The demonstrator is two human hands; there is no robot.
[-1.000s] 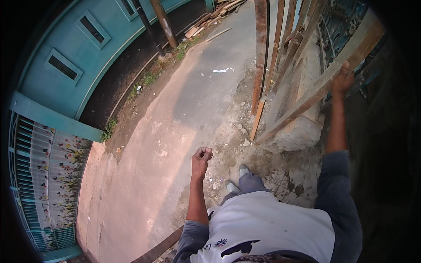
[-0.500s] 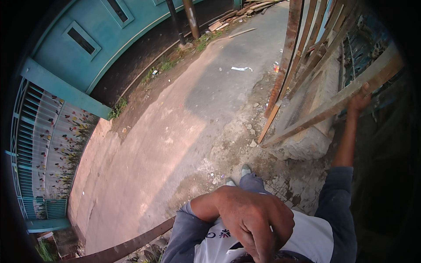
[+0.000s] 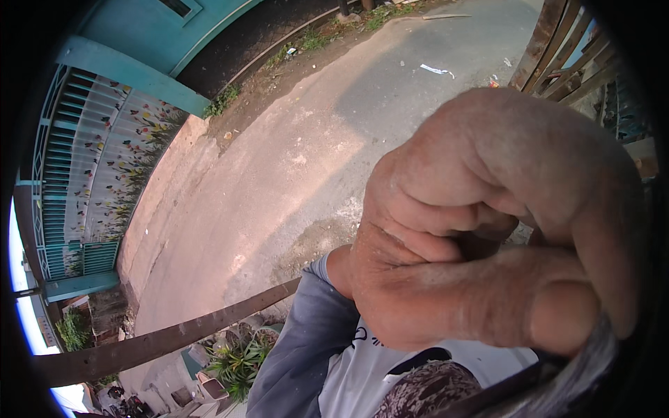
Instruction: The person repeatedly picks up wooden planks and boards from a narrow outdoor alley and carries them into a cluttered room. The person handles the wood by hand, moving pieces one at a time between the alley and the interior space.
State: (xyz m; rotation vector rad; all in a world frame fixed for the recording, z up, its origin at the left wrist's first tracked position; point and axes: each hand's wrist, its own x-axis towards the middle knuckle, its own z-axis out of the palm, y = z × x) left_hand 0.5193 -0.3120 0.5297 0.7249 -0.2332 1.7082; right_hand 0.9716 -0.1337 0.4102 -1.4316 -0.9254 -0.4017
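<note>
My left hand (image 3: 474,223) fills much of the right half of the view, very close up. Its fingers are curled and the thumb presses against the index finger, beside a blurred greyish strip (image 3: 592,369) at the lower right. Whether the strip is in the pinch, I cannot make out. Below the hand lies a dark cloth with a pale pattern (image 3: 432,393), over my white and grey shirt (image 3: 341,380). My right hand does not show; the left hand covers much of that side. Upright wooden planks (image 3: 547,45) stand beyond the hand at the upper right.
A brown beam (image 3: 174,341) slants across the lower left, with green plants (image 3: 240,359) under it. A paved lane (image 3: 279,167) runs through the middle. Along its left side are a turquoise gate (image 3: 90,167) with flower pictures and a turquoise wall (image 3: 139,31).
My left hand has risen from my chest up close to the camera, moving right. The view has swung left; my right hand, earlier on a slanting plank, has gone from sight.
</note>
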